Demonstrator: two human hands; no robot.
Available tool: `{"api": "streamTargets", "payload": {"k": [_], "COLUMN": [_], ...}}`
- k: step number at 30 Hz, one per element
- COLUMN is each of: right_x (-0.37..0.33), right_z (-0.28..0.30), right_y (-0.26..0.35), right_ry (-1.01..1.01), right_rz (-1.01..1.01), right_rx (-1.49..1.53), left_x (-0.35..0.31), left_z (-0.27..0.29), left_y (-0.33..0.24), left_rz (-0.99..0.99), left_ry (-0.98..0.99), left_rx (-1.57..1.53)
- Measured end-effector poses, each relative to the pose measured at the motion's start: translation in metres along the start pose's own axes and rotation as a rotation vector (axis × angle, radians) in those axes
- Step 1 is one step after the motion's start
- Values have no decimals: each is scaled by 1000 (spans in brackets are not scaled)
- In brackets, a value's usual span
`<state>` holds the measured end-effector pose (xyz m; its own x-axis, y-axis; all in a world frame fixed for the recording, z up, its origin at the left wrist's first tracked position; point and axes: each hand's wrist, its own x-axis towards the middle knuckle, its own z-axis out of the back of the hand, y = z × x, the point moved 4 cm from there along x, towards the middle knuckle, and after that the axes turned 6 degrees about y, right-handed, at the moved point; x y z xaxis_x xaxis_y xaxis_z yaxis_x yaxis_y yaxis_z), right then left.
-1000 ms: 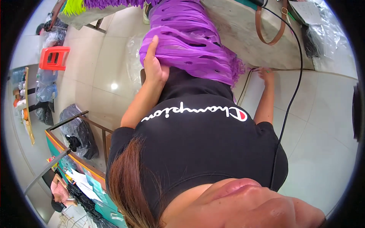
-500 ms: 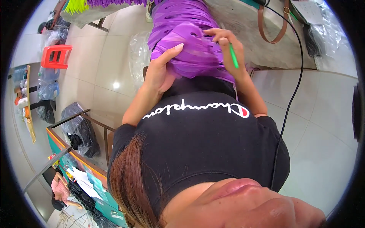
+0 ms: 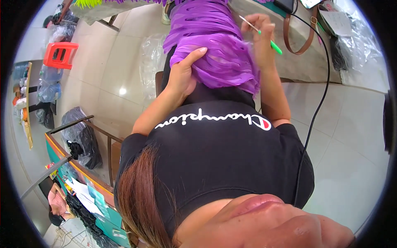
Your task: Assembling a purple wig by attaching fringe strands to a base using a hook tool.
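Observation:
Purple fabric (image 3: pixel 223 58), cut into many thin strips and slits, lies over my lap and stretches away from me. My left hand (image 3: pixel 184 76) grips its near left edge, thumb on top and the other fingers mostly hidden beneath. Off the right side of the cloth, my right hand (image 3: pixel 261 33) is raised with its fingers closed round a slim green-handled tool (image 3: pixel 276 47). The tool's thin metal shaft points up and left, its tip apart from the fabric. What kind of tip it has is too small to tell.
A grey-covered surface with a brown strap (image 3: pixel 289 39) is at the far right. A black cable (image 3: pixel 326 87) hangs down my right side. To the left are a red stool (image 3: pixel 60 55), a plastic-wrapped bundle (image 3: pixel 80 136) and a green table (image 3: pixel 109 227). Another person (image 3: pixel 58 202) sits beyond it.
My right hand has lifted up and right, bringing the tool off the cloth and showing its metal shaft. The purple fabric under my left hand has spread flatter and shifted slightly right.

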<state>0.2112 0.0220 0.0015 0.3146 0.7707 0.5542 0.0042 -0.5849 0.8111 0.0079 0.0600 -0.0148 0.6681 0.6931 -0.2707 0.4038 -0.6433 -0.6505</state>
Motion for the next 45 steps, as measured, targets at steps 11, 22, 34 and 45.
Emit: {"api": "streamTargets", "payload": {"k": [11,22,34,45], "right_x": [-49,-50,-49,-41], "right_z": [-52,-51,-53,-39], "right_y": [9,8,16,17], "right_ry": [-55,-28,10,-72], "right_rz": [-229,-154,-70,-126], "right_rx": [-1,-124,-408,-580], "left_x": [3,-1,1,-1], "left_z": [2,1,3,-4], "left_y": [9,5,7,3], "left_rz": [138,12,-110,-131], "left_ry": [79,15,27,35], "left_rx": [-27,20,92,142]}}
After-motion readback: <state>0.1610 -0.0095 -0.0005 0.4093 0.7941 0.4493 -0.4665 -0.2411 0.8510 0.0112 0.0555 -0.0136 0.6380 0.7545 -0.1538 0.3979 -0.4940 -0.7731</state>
